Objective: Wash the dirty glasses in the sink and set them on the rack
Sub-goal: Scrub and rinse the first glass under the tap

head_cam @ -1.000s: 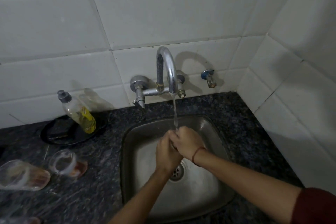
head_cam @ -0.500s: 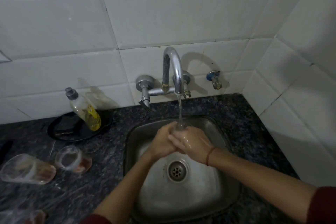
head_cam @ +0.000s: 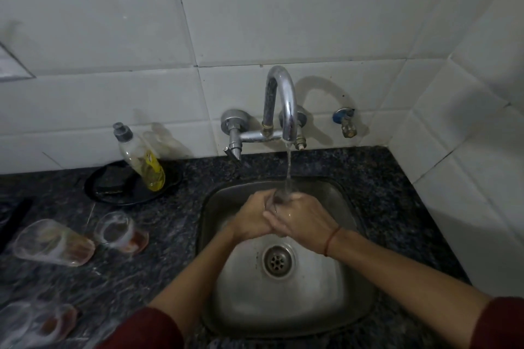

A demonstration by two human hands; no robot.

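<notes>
While both hands, left hand [head_cam: 251, 218] and right hand [head_cam: 302, 222], are rubbing clasped together, empty, under the tap [head_cam: 283, 105], dirty glasses [head_cam: 54, 242] are lying unwashed left of the sink [head_cam: 351, 306].

Maroon sleeves [head_cam: 499, 323], red thread [head_cam: 331, 241] around right wrist

A dark speckled stone counter [head_cam: 368, 173] runs along the white-tiled wall, with a steel sink [head_cam: 351, 300] set into it. Left of the sink lie two dirty glasses on their sides, one [head_cam: 54, 242] beside the other [head_cam: 120, 231]. Another glass [head_cam: 42, 323] sits at the near left edge. Behind them rests a black plate [head_cam: 113, 195] carrying a soap bottle [head_cam: 141, 159].
</notes>
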